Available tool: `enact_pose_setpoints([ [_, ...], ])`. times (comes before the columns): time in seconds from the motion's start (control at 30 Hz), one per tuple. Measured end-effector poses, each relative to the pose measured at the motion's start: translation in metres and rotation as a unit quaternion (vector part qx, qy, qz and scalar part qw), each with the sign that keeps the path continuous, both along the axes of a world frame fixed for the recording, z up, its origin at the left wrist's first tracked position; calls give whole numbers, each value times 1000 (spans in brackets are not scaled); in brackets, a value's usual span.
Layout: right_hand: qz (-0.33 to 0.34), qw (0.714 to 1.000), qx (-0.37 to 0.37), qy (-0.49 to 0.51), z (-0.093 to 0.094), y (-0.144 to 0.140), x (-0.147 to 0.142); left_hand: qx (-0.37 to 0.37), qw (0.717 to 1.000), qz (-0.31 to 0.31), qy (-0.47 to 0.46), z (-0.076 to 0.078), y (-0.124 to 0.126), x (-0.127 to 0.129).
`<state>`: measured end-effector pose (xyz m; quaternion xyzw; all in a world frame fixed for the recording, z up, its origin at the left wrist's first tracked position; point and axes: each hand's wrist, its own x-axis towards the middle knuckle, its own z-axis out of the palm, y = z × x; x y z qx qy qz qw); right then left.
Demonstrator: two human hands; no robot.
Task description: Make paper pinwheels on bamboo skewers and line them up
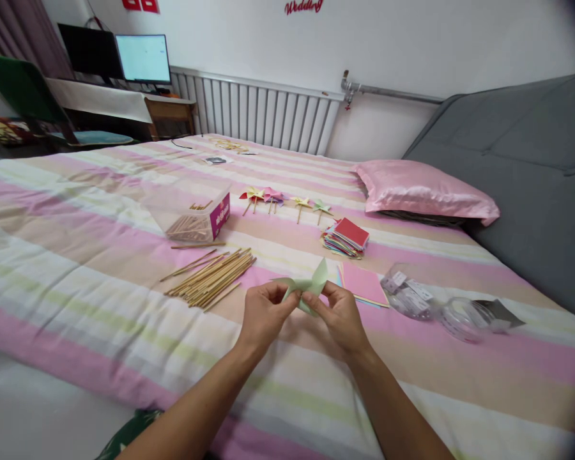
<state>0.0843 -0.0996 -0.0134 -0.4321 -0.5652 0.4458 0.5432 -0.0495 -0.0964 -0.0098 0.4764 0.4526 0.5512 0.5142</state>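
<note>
Mid-fold, left hand (263,313) and right hand (340,313) both pinch a green paper pinwheel (309,287) above the bed (76,255), near the sticks (211,278); next likely needs gathering its points.

The pillow (424,191) is glossy pink satin. The sticks (213,278) look like pale wood; the green pinwheel (309,287) seems matt paper

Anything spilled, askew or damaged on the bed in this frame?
Only small things. A few sticks lie apart from the main bundle, and the clear box is tipped on its side. Both hands, left hand and right hand, hold the green paper, which looks undamaged.
</note>
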Motion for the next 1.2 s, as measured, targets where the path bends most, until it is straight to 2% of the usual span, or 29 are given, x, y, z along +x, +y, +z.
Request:
enact_pose_setpoints([
  [0.7, 40, 997, -27, 54, -8, 3, 0, 5, 1000, 23, 19, -6, -4, 2],
  [0.87, 33, 998, -35, 50, -9, 4, 1, -4, 1000, 22, 16, -6, -4, 3],
  [1.07, -7, 999, -30, 35, -11, 5, 1, -15, 999, -29, -18, -5, -3, 3],
  [1.2, -27, 1000, -11, 8, -11, 5, 1, -52, 998, -32, -28, -1, -2, 3],
])
